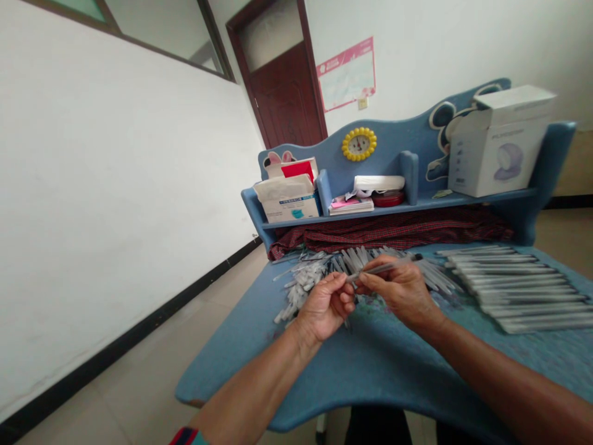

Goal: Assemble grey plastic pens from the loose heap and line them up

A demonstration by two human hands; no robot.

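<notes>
A: Where is the slim pen (380,268) held?
B: Over the blue table (361,383), between both hands. Its left end is pinched by the thumb and fingers of the left hand (324,306); its barrel is pinched near that end by the right hand (402,293).
A: Which way is it pointed?
B: Its long axis is laid mostly left to right, slightly tilted, with the dark end seen past the right hand's knuckles. The left end is partly covered by fingertips, so its shape cannot be told.
A: And the row of pens (523,287)?
B: It is set to the right, nearer the right hand, its long axes also laid roughly left to right.
</notes>
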